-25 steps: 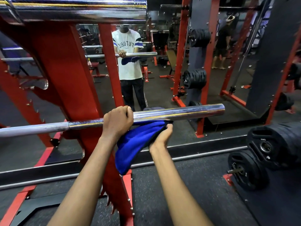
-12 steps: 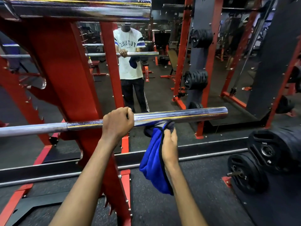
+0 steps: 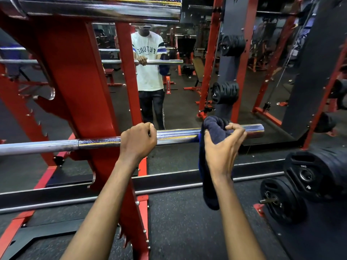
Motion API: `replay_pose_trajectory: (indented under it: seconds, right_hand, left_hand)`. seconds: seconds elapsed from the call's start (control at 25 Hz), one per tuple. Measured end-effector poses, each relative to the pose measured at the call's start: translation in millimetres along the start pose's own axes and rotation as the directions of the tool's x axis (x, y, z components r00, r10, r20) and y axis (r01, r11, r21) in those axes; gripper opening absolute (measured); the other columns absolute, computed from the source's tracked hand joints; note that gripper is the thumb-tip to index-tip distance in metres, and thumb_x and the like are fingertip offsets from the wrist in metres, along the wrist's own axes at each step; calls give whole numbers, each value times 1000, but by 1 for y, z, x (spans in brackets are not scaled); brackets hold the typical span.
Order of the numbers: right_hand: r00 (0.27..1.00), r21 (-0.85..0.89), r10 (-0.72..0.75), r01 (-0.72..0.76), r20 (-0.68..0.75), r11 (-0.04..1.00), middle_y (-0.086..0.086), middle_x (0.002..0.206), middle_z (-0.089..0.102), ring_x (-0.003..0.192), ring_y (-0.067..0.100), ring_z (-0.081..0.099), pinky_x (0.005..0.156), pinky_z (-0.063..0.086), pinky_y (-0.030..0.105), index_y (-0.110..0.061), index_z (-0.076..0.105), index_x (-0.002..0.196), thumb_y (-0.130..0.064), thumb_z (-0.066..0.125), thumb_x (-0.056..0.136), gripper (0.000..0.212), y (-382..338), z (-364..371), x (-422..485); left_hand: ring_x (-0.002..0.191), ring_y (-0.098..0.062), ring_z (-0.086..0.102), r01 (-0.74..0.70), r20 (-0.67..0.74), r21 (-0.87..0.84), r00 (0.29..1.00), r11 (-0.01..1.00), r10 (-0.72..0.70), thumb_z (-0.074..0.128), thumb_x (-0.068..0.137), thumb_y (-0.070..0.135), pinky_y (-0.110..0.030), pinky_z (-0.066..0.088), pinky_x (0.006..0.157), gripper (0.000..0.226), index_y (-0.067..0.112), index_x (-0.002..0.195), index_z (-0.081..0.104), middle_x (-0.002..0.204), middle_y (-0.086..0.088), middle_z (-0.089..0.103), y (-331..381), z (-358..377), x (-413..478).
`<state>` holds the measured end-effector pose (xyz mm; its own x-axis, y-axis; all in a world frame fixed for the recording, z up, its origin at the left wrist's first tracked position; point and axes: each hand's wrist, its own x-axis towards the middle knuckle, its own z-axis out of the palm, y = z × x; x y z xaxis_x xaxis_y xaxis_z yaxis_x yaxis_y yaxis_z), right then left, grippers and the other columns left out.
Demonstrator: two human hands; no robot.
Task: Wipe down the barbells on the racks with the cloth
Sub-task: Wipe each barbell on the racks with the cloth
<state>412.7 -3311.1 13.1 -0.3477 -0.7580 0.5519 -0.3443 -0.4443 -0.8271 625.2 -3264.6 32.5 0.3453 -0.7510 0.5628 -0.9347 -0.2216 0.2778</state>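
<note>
A chrome barbell (image 3: 178,133) lies level across a red rack (image 3: 78,87) at waist height, its sleeve end pointing right. My left hand (image 3: 138,140) is clenched over the bar just right of the rack's upright. My right hand (image 3: 222,147) grips a blue cloth (image 3: 214,126) that is draped over the sleeve close to its right end; the cloth's tail hangs down behind my wrist. A second chrome barbell (image 3: 97,6) rests higher on the rack, along the top of the view.
A mirror ahead reflects a person (image 3: 149,72) holding the bar. Black weight plates (image 3: 311,177) sit on pegs at the lower right, and more plates (image 3: 225,92) hang on a red and grey storage post. Dark rubber floor (image 3: 187,222) lies below.
My right hand has lifted the cloth from under the bar and moved it right, laying it over the sleeve near its end. The left hand kept its grip in place.
</note>
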Motion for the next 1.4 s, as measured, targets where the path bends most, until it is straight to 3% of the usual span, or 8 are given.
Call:
replay_pose_trajectory:
  seconds: [0.16, 0.28, 0.4, 0.56, 0.88, 1.0, 1.16, 1.4]
  right_hand:
    - [902, -159, -316, 372, 294, 914, 6, 121, 57, 117, 24, 53, 103, 45, 39, -12, 61, 109, -29, 74, 87, 31, -9, 24, 3]
    - [774, -195, -353, 513, 525, 836, 1, 134, 60, 136, 27, 47, 117, 34, 46, -15, 63, 122, -42, 54, 93, 41, -11, 39, -10]
    - [825, -286, -375, 514, 422, 809, 0, 127, 67, 127, 27, 58, 117, 34, 48, -18, 69, 117, -49, 51, 92, 43, 8, 25, 19]
    - [923, -256, -262, 336, 281, 906, 4, 107, 69, 109, 32, 62, 98, 45, 44, -15, 66, 103, -36, 61, 89, 25, 9, 34, 22]
    - [698, -70, -342, 489, 629, 870, 7, 118, 63, 117, 30, 56, 102, 45, 46, -13, 60, 116, -35, 61, 87, 36, -72, 86, -66]
    - [703, 28, -308, 380, 641, 925, 6, 121, 64, 115, 26, 59, 98, 47, 40, -15, 53, 123, -33, 68, 88, 42, -61, 78, -57]
    - [751, -43, -310, 409, 584, 912, 6, 111, 66, 110, 29, 61, 96, 47, 43, -13, 58, 114, -31, 68, 88, 33, -67, 91, -66]
    - [582, -82, -415, 642, 699, 762, 11, 127, 64, 135, 30, 49, 119, 35, 45, -7, 62, 120, -23, 72, 74, 49, -85, 103, -96]
  left_hand:
    - [72, -34, 61, 7, 1, -5, 1000, 1000, -7, 41, 99, 28, -34, 30, 61, 35, 18, 65, 44, 71, -2, 60, -1, -1, 0]
    - [77, -36, 61, -35, 24, -44, 999, 998, 36, 36, 102, 32, -36, 32, 62, 31, 20, 75, 44, 79, -6, 63, -4, -4, -1]
    - [79, -34, 59, -105, 26, -51, 994, 993, 106, 30, 105, 34, -39, 35, 66, 27, 21, 84, 43, 81, -4, 57, -19, -11, -4]
    - [78, -36, 62, -171, 76, 163, 984, 972, 160, 23, 102, 36, -44, 45, 70, 46, 18, 81, 59, 77, -7, 64, -59, -20, -8]
    - [71, -42, 61, -137, 99, 123, 987, 983, 126, 47, 87, 19, -44, 47, 62, 21, 6, 76, 60, 77, -21, 63, -63, -28, -12]
    - [84, -40, 59, -98, 87, 46, 992, 994, 94, 46, 98, 18, -47, 46, 70, 13, 10, 92, 55, 89, -15, 59, -73, -32, -11]
    - [86, -33, 53, -86, 74, -18, 993, 996, 87, 36, 104, 30, -48, 44, 76, 20, 16, 93, 46, 90, -7, 52, -98, -37, -16]
    - [93, -38, 54, 64, 115, 207, 989, 976, -89, 22, 97, 45, -48, 38, 85, 47, 11, 95, 54, 97, -16, 57, -123, -50, -22]
